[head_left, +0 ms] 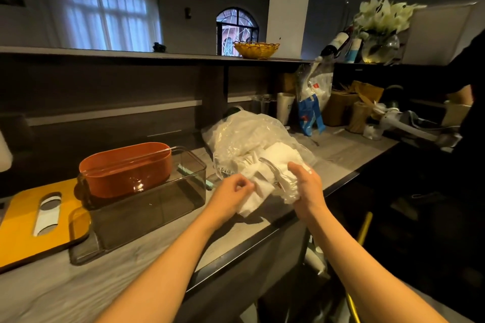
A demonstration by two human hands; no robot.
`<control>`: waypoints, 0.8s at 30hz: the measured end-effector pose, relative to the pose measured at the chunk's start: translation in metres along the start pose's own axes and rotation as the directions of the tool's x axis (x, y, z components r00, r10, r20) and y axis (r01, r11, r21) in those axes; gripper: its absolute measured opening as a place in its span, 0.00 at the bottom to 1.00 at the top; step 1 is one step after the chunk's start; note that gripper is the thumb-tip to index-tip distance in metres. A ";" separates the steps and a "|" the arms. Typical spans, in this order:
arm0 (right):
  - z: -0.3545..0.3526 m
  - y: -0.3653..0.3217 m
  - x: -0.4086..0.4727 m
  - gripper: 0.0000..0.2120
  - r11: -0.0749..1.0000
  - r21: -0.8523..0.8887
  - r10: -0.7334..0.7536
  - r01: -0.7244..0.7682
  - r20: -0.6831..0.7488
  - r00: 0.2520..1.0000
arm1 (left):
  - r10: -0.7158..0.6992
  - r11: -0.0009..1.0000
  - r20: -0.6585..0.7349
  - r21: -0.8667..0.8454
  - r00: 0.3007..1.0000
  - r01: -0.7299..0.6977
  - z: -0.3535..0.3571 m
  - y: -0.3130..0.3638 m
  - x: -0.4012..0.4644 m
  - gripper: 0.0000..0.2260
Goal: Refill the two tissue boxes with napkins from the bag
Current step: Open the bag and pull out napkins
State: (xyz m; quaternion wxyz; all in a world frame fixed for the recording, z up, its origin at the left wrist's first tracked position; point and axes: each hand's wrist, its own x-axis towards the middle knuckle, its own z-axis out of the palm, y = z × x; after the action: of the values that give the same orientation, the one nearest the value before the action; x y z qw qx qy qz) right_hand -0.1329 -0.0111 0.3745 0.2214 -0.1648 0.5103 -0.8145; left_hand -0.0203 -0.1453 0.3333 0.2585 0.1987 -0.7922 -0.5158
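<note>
Two containers, the orange oval plastic box and the clear rectangular plastic box, look unfilled on the grey worktop, while both hands, left and right, grasp white paper napkins at the clear plastic bag mouth, so refilling seems only beginning.

Left hand pinches white napkins while right hand grips the clear bag.

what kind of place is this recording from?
Probably a bar or café service counter, after hours. Signs: a wine bottle lying beside a vase of white flowers on the upper shelf, paper cups stacked at the back of the counter, and a bulk bag of napkins.
</note>
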 end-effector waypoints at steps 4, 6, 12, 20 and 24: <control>0.015 -0.004 0.000 0.10 0.997 0.052 0.050 -0.052 0.041 0.998 | -0.275 0.868 -0.107 -0.455 0.955 0.199 -0.003 0.002 0.001 0.04; 0.026 -0.009 0.002 0.15 0.995 0.087 0.039 -0.046 0.080 0.996 | -0.366 0.742 -0.070 -0.623 0.928 0.246 -0.002 0.003 0.001 0.10; 0.048 -0.006 -0.006 0.09 0.999 -0.045 -0.004 0.009 0.115 0.993 | -0.494 0.285 0.138 -0.907 0.858 0.310 0.001 0.014 0.001 0.12; 0.053 0.021 0.001 0.03 0.832 -0.544 0.098 -0.107 -0.047 0.994 | -0.362 0.131 0.174 -0.963 0.916 0.235 0.001 0.019 -0.001 0.21; 0.056 0.006 0.002 0.03 0.908 -0.417 0.054 -0.034 0.035 0.998 | -0.305 0.178 0.137 -0.964 0.942 0.198 0.000 0.019 -0.002 0.22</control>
State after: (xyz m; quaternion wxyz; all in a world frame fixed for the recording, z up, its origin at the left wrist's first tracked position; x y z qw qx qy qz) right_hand -0.1057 -0.0568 0.3929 0.2112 -0.2153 0.6706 -0.6778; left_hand -0.0191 -0.1365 0.3507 0.2710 0.1446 -0.2436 -0.9199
